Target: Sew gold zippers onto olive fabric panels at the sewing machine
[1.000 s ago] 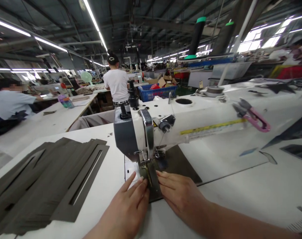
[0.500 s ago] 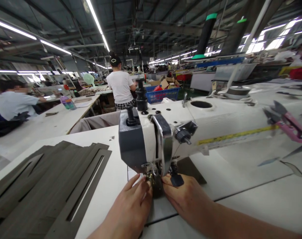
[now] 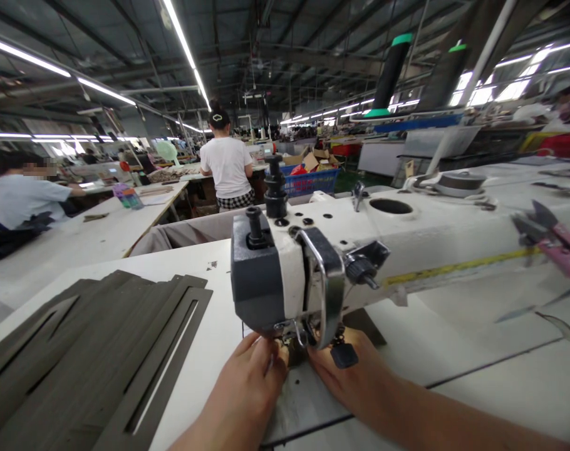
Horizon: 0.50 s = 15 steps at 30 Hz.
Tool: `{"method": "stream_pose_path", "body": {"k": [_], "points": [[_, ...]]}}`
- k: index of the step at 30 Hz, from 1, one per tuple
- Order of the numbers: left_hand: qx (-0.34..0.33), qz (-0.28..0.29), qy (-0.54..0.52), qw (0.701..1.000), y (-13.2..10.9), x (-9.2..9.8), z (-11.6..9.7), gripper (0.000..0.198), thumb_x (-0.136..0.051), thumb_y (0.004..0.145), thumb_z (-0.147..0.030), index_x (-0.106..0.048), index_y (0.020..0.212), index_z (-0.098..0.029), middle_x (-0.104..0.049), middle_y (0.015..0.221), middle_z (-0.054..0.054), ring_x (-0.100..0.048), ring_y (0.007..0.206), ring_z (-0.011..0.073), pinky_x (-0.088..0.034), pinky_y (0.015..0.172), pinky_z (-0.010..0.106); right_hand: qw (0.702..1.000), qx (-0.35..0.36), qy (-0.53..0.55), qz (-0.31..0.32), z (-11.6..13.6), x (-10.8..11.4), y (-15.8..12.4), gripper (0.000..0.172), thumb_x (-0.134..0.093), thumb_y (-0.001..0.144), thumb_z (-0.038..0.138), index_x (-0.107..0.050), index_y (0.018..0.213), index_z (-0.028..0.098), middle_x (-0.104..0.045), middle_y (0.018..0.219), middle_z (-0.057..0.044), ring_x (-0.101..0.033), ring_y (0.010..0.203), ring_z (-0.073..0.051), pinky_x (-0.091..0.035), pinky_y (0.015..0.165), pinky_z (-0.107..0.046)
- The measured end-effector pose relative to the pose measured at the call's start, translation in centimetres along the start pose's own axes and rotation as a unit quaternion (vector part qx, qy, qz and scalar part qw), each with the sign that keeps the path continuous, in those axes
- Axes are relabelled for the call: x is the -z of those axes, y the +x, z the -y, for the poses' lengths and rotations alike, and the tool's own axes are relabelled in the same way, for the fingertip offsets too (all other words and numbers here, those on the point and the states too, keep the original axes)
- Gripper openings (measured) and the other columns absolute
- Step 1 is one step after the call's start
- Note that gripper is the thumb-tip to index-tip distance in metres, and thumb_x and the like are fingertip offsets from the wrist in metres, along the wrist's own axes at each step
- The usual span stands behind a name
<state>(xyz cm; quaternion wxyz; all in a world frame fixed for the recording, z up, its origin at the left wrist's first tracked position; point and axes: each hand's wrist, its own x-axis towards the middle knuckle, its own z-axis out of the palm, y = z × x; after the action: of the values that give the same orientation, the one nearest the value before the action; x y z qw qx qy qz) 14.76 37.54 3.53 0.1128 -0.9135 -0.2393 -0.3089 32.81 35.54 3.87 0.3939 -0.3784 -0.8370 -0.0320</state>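
In the head view a white and dark grey sewing machine (image 3: 257,282) stands before me. A flat grey-brown fabric piece (image 3: 367,327) lies under its presser foot, showing behind my right hand and in the gap between the hands. My left hand (image 3: 252,385) is left of the needle area, fingers bent and pinched together at the piece's edge. Opposite it, my right hand (image 3: 355,366) has its fingers closed at the piece's other side, partly hidden by the metal thread guard (image 3: 329,282) and a small black lever (image 3: 344,355). The needle and fingertips are mostly hidden.
Left on the table lies a stack of grey-brown cut pieces (image 3: 92,351) with slots. Pink-handled snips (image 3: 560,244) and a yellow tape measure (image 3: 463,265) are on the machine arm. Beyond, a person in a white shirt (image 3: 226,164) stands near a blue crate (image 3: 310,183).
The fabric piece between my hands has slid away from me under the foot, and less of it shows in front. My view has shifted slightly, so the machine appears farther right and lower.
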Motion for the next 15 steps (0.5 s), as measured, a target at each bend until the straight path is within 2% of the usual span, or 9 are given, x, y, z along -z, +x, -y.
{"method": "stream_pose_path", "body": {"k": [4,8,15], "points": [[0.008,0.007,-0.013,1.000,-0.07,0.15,0.02,0.029,-0.033,0.092,-0.012,-0.060,0.081,-0.014,-0.058,0.075,0.006,-0.058,0.072,0.0165,-0.053,0.061,0.027,1.000,0.000,0.001,-0.005,-0.02,0.13,0.18,0.033,-0.032,0.085,0.007,-0.059,0.067,0.015,-0.061,0.062,-0.005,-0.058,0.061,-0.013,-0.045,0.058,-0.018],[0.022,0.036,-0.020,0.999,0.03,0.69,-0.13,0.028,-0.034,0.091,-0.011,-0.061,0.084,-0.014,-0.059,0.079,0.007,-0.058,0.077,0.0172,-0.054,0.069,0.029,1.000,-0.007,-0.005,0.000,-0.21,-0.12,-0.09,0.030,-0.034,0.082,0.006,-0.057,0.065,0.016,-0.059,0.061,-0.004,-0.056,0.058,-0.012,-0.044,0.056,-0.019],[0.038,0.039,-0.044,0.998,0.00,0.91,-0.13,0.024,-0.037,0.091,-0.015,-0.061,0.086,-0.015,-0.060,0.085,0.009,-0.059,0.080,0.0180,-0.054,0.072,0.032,0.999,0.005,-0.044,0.012,-0.47,-0.63,-0.50,0.031,-0.032,0.081,0.006,-0.057,0.066,0.015,-0.061,0.063,-0.006,-0.056,0.059,-0.015,-0.042,0.055,-0.024]]}}
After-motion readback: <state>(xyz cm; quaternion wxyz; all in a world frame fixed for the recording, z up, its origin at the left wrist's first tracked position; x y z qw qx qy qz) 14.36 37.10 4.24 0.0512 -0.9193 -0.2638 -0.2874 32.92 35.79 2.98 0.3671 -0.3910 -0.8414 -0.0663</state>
